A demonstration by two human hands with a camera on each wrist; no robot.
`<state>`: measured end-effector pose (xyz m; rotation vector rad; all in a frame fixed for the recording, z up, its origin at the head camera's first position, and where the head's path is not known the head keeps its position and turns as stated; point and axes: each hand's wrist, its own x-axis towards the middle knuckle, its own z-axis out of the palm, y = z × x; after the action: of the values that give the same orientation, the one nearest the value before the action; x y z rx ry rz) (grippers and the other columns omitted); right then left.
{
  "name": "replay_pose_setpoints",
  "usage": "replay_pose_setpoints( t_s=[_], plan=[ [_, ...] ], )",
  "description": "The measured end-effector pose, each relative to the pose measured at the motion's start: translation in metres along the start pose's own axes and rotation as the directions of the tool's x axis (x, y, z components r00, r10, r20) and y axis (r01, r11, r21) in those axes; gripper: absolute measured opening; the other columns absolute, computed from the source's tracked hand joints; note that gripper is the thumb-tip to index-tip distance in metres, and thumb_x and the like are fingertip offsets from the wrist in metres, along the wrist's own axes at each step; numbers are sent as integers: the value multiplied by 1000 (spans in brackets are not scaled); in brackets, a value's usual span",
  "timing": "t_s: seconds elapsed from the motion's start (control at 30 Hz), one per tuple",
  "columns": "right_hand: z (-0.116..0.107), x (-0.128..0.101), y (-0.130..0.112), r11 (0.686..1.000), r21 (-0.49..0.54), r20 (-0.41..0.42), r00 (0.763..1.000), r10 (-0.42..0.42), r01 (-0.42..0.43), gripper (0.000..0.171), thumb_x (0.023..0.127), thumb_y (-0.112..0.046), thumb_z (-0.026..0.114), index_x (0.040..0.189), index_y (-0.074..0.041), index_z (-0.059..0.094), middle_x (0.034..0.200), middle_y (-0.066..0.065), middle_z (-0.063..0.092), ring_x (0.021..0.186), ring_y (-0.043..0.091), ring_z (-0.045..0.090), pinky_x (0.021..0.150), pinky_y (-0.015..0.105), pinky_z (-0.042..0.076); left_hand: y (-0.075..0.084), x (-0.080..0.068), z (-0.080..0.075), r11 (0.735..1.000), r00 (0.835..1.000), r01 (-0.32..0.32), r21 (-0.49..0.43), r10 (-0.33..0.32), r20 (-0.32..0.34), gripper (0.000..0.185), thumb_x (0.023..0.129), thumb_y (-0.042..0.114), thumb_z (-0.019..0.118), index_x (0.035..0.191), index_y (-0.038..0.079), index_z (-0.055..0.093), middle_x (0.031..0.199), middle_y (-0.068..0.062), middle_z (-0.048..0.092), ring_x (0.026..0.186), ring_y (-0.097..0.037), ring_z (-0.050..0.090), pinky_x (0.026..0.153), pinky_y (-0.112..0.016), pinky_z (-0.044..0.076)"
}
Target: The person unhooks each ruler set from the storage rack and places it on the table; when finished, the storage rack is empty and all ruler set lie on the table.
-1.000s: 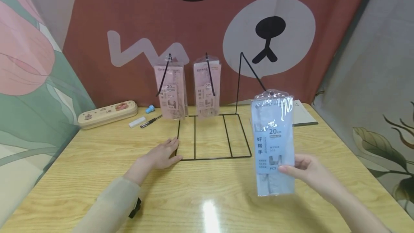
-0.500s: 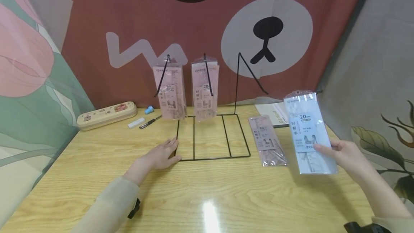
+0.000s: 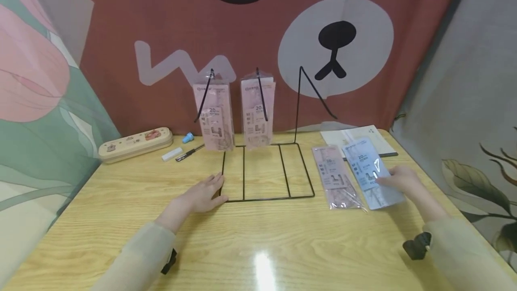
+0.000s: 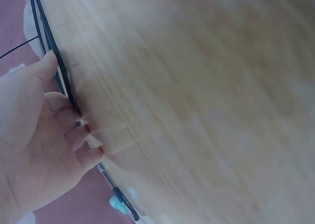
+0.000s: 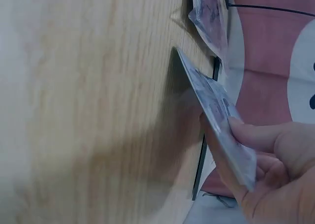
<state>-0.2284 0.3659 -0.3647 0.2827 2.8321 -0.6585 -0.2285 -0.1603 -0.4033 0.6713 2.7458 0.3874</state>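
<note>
Packet w/ blue card (image 3: 365, 169) is pinched near its edge by R hand (image 3: 401, 181), prob. for control. L hand (image 3: 203, 196), fingers relaxed, touches wire rack (image 3: 243, 174) (likely steadying it).

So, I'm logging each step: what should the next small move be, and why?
Probably lower the blue packet flat beside the pink packet on the table: the right grip pinches it tilted, thumb on top, fingers beneath.
</note>
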Motion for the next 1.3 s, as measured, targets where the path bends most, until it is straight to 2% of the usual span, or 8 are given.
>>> replay_pose_setpoints(
  t_s=[0.17, 0.23, 0.3, 0.4, 0.6, 0.93, 1.07, 1.3],
  plan=[
    [5, 2, -8, 997, -73, -115, 993, -31, 23, 41, 80, -22, 68, 81, 16, 55, 70, 21, 53, 66, 30, 50, 58, 38, 45, 0, -1, 0, 1000, 1000, -13, 10, 14, -16, 69, 99, 40, 45, 148, -3, 21, 156, -21, 15, 142, -43, 16, 114, -57, 21],
    [9, 1, -14, 995, -93, -136, 990, -40, 27, 44, 81, -24, 68, 89, 17, 55, 77, 26, 54, 73, 36, 52, 64, 42, 48, 0, -1, 0, 1000, 1000, -23, 10, 23, -21, 69, 98, 39, 46, 147, -4, 22, 155, -22, 16, 142, -44, 17, 113, -57, 22],
    [12, 1, -24, 994, -98, -152, 986, -65, 50, 60, 83, -27, 67, 111, 23, 49, 98, 40, 53, 92, 49, 53, 80, 53, 49, 1, -1, -1, 999, 999, -35, 5, 35, -24, 69, 98, 39, 46, 146, -6, 23, 154, -24, 17, 141, -45, 18, 113, -58, 23],
    [19, 1, -46, 990, -58, -185, 973, -139, 130, 81, 86, -28, 65, 131, 27, 26, 127, 48, 34, 117, 59, 36, 98, 63, 36, 1, -1, -1, 999, 999, -36, 1, 36, -20, 69, 98, 38, 46, 146, -6, 23, 154, -25, 18, 141, -45, 18, 113, -58, 23],
    [33, 0, -97, 933, 75, -259, 910, -323, 352, 70, 90, -25, 61, 137, 18, 30, 134, 40, 38, 124, 53, 37, 102, 61, 36, 0, 0, -1, 1000, 1000, -25, 2, 25, -14, 69, 99, 38, 46, 147, -5, 22, 155, -24, 17, 141, -44, 17, 113, -57, 22],
    [65, 32, -176, 792, 301, -179, 847, -500, 531, 67, 90, -27, 64, 140, 8, 35, 141, 29, 41, 130, 44, 40, 108, 53, 36, -1, 0, 1, 999, 999, -34, 14, 34, -22, 70, 98, 39, 46, 146, -6, 23, 155, -24, 17, 141, -45, 18, 112, -59, 23],
    [72, 41, -202, 727, 421, -153, 833, -532, 542, 65, 91, -23, 62, 141, 6, 33, 144, 27, 38, 133, 41, 37, 110, 51, 33, 0, 1, 1, 999, 999, -34, 14, 34, -19, 70, 98, 40, 46, 146, -5, 23, 154, -24, 18, 141, -45, 19, 112, -59, 23],
    [77, 48, -231, 722, 479, -155, 858, -490, 499, 63, 89, -25, 65, 139, 2, 37, 142, 21, 43, 132, 36, 41, 110, 48, 35, 0, 1, 0, 1000, 1000, -25, 14, 25, -16, 70, 98, 39, 46, 146, -5, 23, 155, -24, 18, 141, -44, 19, 113, -58, 23]
  ],
)
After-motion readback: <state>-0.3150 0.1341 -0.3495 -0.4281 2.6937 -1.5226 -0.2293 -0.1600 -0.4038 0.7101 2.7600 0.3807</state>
